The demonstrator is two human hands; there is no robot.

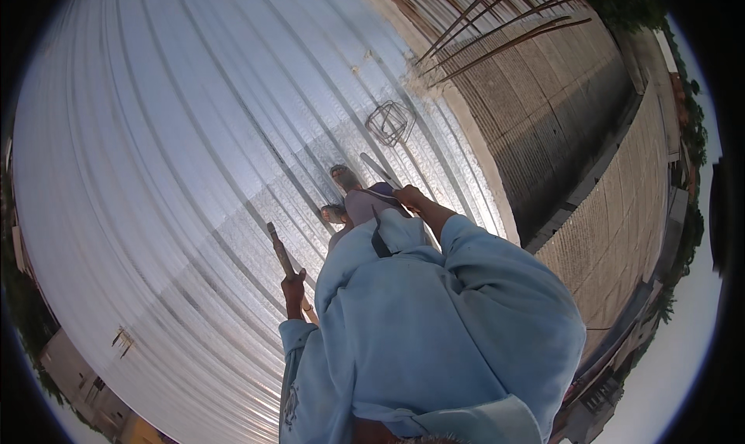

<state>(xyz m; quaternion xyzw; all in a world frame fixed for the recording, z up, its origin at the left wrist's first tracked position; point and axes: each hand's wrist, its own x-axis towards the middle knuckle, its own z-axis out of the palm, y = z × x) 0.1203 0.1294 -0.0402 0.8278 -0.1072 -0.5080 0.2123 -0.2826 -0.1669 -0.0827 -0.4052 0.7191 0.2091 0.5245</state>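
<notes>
My left hand point(293, 290) is closed around a long brownish tool point(281, 250) with a darker, worn end that points up and away. A paler wood-coloured length point(310, 312) shows just below that fist; whether it belongs to the same tool I cannot tell. In my right hand point(410, 199) is a flat, narrow grey metal tool point(377, 169), its rounded end pointing forward and left. My two dusty feet point(342, 177) rest on the ribbed metal sheeting point(194, 172) between the hands. A loosely wound coil of wire point(390, 123) lies on the sheeting ahead of my right hand.
Along the right, a pale concrete edge point(481, 157) borders the sheeting. Beyond it is a lower grey corrugated roof point(551, 95). Rusty reinforcing bars point(504, 48) stick out at the upper right. A small brownish piece point(122, 340) lies on the sheeting at the far left.
</notes>
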